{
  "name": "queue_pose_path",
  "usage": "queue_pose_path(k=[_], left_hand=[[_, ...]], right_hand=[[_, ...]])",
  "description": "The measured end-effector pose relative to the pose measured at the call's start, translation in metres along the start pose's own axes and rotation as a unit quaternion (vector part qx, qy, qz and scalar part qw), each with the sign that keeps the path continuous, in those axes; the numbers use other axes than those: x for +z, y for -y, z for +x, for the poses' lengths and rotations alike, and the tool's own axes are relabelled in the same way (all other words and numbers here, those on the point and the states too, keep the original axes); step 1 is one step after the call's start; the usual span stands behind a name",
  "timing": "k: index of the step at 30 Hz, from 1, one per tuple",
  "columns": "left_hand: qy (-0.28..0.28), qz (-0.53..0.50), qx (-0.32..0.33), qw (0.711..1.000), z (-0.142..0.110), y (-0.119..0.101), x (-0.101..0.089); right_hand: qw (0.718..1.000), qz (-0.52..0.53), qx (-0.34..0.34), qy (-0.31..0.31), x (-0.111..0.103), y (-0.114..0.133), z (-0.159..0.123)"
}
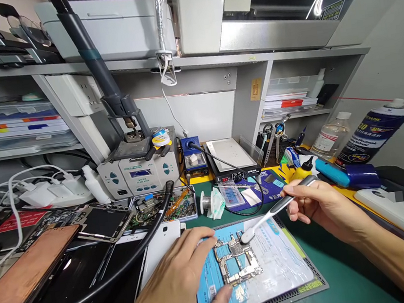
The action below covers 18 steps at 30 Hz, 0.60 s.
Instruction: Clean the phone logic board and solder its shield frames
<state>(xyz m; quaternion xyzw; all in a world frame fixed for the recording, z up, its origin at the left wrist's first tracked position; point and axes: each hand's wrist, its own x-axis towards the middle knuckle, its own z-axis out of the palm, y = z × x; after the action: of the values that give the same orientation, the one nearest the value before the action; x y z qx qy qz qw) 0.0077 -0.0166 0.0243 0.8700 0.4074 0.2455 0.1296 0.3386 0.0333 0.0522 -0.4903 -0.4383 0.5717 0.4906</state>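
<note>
A phone circuit board (pixel 253 269) with cut-out gaps lies flat on a blue and white packet (pixel 286 269). My left hand (pixel 182 277) braces the board from its left side, fingertips at the upper left corner and thumb by the lower edge. Between the fingers and thumb of my right hand (pixel 315 204) is the handle of a toothbrush (pixel 269 215), grey and black with a white neck. Its white head rests at the board's top right corner, bristles downward and mostly hidden. Beneath the packet is a dark mat with a perforated border (pixel 316 282).
A thick black hose (pixel 127 266) crosses the left side over phones and screens. Behind stand a hot-air station (pixel 140 174), a tray of circuit boards (pixel 190 207), a solder spool (pixel 205 202) and a heating plate (pixel 232 160). Bottles and a spray can (pixel 372 133) stand right.
</note>
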Motion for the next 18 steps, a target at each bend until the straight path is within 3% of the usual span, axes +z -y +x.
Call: queue_pose_path(k=[18], left_hand=[[0.017, 0.001, -0.003, 1.0, 0.001, -0.002, -0.002]], right_hand=[[1.0, 0.004, 0.017, 0.026, 0.012, -0.001, -0.003]])
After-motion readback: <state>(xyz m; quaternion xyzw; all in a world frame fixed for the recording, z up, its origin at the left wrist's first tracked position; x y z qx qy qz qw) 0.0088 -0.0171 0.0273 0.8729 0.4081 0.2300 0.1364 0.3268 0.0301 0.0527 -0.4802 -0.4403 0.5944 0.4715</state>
